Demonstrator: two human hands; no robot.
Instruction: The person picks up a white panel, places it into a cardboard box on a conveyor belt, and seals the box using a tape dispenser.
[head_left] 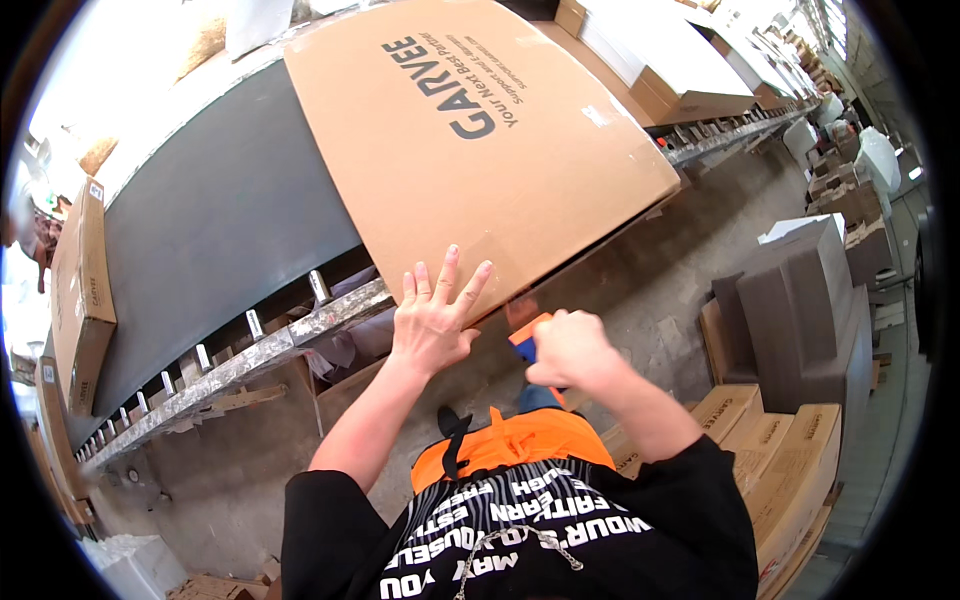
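Note:
A large flat brown cardboard box (560, 150) lies on the conveyor, its near end reaching toward me past the conveyor's edge. My left hand (432, 325) rests on the near corner of the box, palm down with fingers spread. Just right of it, beside the box's near edge, my right hand (575, 348) is closed around an orange and blue tape dispenser (526, 338). A shiny, see-through strip seems to show between the dispenser and the box edge. Fingers hide most of the dispenser's handle.
The dark conveyor belt (220, 200) runs along a metal rail (240, 362) with rollers. A narrow box (82, 290) stands at the left. Behind sits an open carton with white panels (640, 45). Grey foam blocks (795, 290) and stacked cartons (770, 440) stand at my right.

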